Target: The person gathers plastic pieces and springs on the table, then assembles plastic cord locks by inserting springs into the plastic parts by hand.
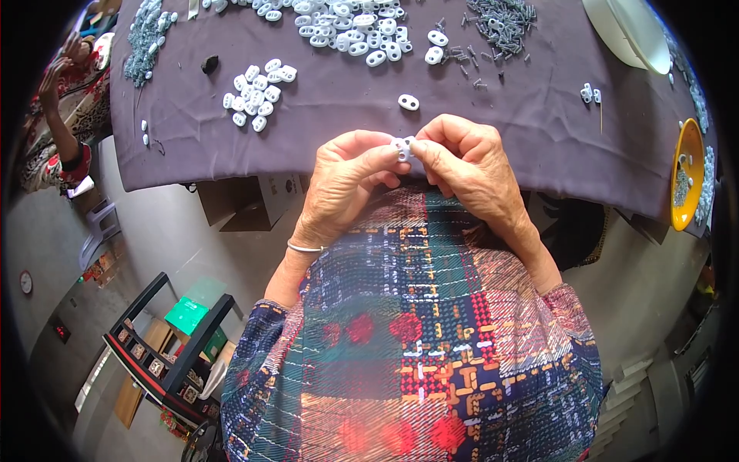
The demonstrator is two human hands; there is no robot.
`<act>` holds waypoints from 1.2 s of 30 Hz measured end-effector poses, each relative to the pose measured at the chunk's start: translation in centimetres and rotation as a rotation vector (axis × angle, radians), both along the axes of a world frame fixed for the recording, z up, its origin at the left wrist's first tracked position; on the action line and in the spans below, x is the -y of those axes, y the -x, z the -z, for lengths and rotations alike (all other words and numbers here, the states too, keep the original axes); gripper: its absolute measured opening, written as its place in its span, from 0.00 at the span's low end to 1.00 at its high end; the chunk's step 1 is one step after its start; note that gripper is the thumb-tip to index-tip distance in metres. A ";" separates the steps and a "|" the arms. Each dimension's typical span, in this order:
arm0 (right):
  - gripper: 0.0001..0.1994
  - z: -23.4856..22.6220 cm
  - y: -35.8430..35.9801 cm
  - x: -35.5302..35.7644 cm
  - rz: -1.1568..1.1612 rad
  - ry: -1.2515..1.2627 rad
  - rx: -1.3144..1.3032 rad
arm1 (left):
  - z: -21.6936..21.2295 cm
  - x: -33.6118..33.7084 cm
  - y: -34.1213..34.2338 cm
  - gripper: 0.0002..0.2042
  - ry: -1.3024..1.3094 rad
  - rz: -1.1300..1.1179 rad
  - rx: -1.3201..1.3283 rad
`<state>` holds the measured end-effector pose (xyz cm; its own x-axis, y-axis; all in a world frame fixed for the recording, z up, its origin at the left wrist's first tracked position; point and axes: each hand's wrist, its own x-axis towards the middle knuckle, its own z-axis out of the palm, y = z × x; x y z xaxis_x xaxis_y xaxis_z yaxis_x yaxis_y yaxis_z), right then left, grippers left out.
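My left hand and my right hand meet just over the near edge of the dark tablecloth. Between their fingertips is a small white plastic cord lock with round holes. Thumb and fingers of the left hand pinch one side of it; the right hand's pinch closes on the other side, its fingertips partly covering the piece. One loose white two-hole piece lies just beyond my hands. Left of it sits a small heap of similar white pieces.
A large pile of white pieces lies at the back, with a heap of small grey springs or pins to its right. A white basin and a yellow bowl stand at the right. Another person's arm shows at far left.
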<state>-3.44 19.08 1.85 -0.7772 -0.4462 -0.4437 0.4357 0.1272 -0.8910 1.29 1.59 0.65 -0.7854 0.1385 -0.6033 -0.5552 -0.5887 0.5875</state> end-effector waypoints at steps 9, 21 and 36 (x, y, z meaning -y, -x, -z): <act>0.08 0.1 0.0 0.0 -0.020 0.009 -0.019 | -0.2 0.0 0.0 0.07 0.004 0.015 0.019; 0.08 0.5 0.0 0.2 0.002 0.036 0.005 | -0.6 -1.1 -0.4 0.06 0.126 -0.063 -0.031; 0.08 2.2 0.4 0.8 0.026 0.016 -0.018 | 0.5 -1.8 0.1 0.05 0.198 -0.122 -0.052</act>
